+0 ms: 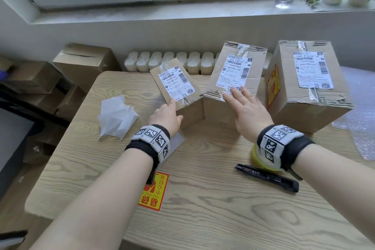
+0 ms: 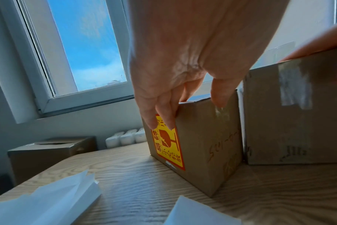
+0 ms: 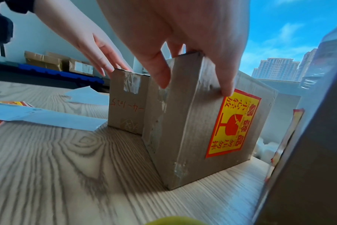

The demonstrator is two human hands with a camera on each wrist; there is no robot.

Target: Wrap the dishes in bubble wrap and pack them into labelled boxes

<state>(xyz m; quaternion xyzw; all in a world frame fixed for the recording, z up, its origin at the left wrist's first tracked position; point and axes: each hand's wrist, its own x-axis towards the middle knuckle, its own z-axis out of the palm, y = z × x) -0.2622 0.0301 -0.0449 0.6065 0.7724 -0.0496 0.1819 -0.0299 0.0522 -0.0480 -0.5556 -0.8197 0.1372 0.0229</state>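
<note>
Three taped cardboard boxes with white shipping labels stand side by side on the wooden table (image 1: 203, 199). My left hand (image 1: 170, 113) touches the near left corner of the small box (image 1: 178, 85). Its fingers (image 2: 154, 120) lie straight down the side with the yellow fragile sticker (image 2: 167, 144), and the thumb rests on the front. My right hand (image 1: 243, 105) lies flat with spread fingers on the near top edge of the middle box (image 1: 235, 67). In the right wrist view that middle box (image 3: 192, 121) carries a fragile sticker (image 3: 233, 124) on its right side. The large box (image 1: 310, 79) stands at the right, untouched. No dishes show.
Crumpled white paper (image 1: 117, 115) lies left of the boxes. A loose fragile sticker (image 1: 154, 191), a black utility knife (image 1: 267, 176) and a yellow tape roll (image 1: 261, 160) lie near the front. Bubble wrap (image 1: 361, 124) covers the right edge. Cartons (image 1: 81, 61) stand off the table's left.
</note>
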